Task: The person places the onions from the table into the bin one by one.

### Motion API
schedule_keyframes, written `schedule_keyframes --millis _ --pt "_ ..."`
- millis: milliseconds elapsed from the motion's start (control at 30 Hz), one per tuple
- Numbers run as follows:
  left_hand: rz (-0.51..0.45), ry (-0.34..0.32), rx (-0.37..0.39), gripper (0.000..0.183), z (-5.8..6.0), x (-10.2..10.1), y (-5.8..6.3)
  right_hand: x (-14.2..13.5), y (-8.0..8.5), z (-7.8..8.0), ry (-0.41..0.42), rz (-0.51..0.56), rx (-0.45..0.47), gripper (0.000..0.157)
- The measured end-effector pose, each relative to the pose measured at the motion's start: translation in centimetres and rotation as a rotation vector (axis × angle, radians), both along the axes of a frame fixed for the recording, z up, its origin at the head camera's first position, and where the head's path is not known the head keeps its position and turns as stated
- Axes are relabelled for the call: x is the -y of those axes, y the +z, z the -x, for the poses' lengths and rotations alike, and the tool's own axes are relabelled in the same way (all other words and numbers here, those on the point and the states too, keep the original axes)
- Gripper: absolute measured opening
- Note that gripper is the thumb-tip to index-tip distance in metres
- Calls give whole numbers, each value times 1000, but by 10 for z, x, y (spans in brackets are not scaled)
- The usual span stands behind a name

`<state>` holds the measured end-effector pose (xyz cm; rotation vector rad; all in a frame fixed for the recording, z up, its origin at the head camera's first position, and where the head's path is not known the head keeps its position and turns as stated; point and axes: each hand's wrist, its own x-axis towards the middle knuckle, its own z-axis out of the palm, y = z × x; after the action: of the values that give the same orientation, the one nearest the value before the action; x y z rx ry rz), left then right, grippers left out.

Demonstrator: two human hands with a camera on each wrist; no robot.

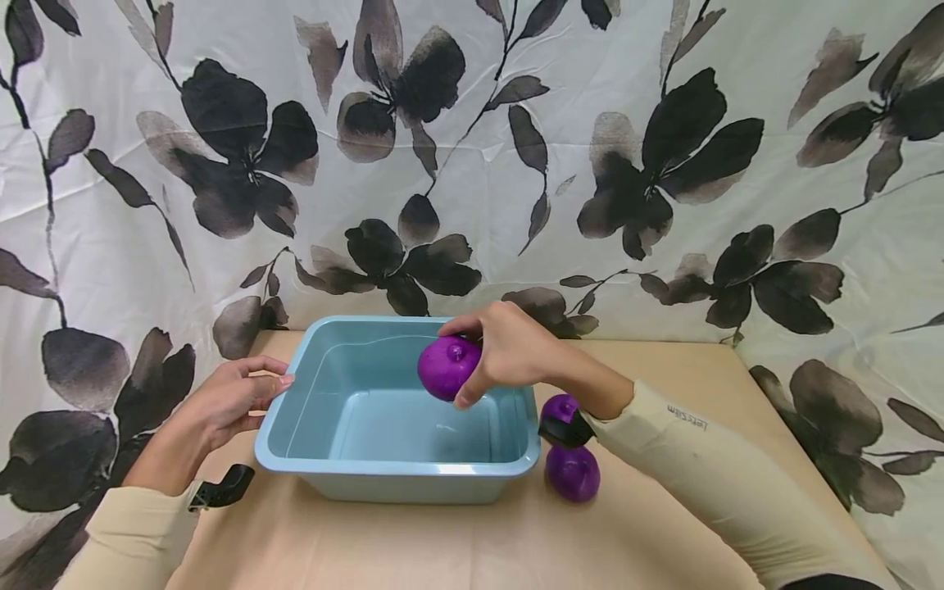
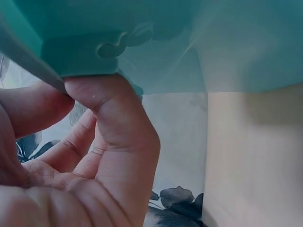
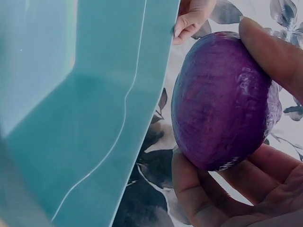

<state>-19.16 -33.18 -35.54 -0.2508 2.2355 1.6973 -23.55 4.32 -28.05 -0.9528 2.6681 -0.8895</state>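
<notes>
A light blue plastic basin (image 1: 398, 468) stands on the table, its inside bare in the head view. At its left rim my left hand (image 1: 224, 401) pinches the edge between thumb and fingers; the left wrist view shows the thumb (image 2: 102, 92) against the basin wall. Above the basin's right part, my right hand (image 1: 516, 348) holds a purple onion (image 1: 446, 367), thumb on one side and fingers on the other. Faint streaks run along the onion's glossy skin (image 3: 222, 99) in the right wrist view.
Two more purple onions lie right of the basin: a nearer onion (image 1: 573, 474) and a farther onion (image 1: 558, 406), partly covered by the right wrist camera (image 1: 566, 429). A tan table (image 1: 649, 524) lies beneath. Floral cloth (image 1: 516, 205) hangs behind and at both sides.
</notes>
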Motion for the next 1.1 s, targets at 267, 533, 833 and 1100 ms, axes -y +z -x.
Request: schedule_keyframes --millis 267,533,833,1100 --pt "-13 9 3 32 -1 1 -1 24 1 8 68 28 -17 72" --pt "-15 7 -3 30 -1 -1 2 45 2 14 79 13 -9 72" --pt "0 12 -10 31 2 -1 1 60 -6 25 76 10 8 76" --pt "20 23 -15 30 1 -1 -1 74 -16 31 88 32 19 75"
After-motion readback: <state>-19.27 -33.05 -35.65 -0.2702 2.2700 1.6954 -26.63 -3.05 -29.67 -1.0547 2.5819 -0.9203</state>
